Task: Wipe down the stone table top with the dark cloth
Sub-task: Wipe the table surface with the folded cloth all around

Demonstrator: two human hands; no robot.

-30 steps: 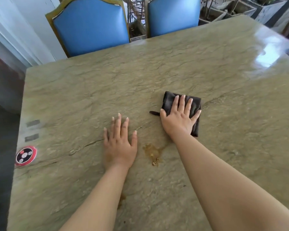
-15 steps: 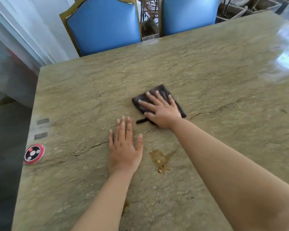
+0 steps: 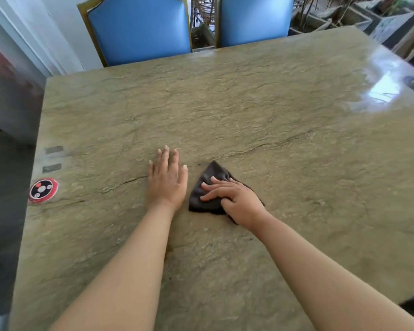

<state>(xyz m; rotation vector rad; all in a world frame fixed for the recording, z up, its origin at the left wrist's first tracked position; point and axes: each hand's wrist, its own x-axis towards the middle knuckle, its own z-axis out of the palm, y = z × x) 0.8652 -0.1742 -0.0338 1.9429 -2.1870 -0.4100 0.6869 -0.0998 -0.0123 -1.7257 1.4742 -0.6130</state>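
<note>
Head view showed the right hand (image 3: 239, 201) pressing flat fingers on the cloth (image 3: 208, 187) on the table (image 3: 273, 115), beside the flat, empty left hand (image 3: 166, 185), and the cloth might bunch up and skip spots if pushed unevenly.

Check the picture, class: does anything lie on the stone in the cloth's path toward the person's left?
Yes. The left hand lies flat on the table top, right beside the dark cloth that the right hand presses down. Farther that way sits a round red-and-black disc.
</note>
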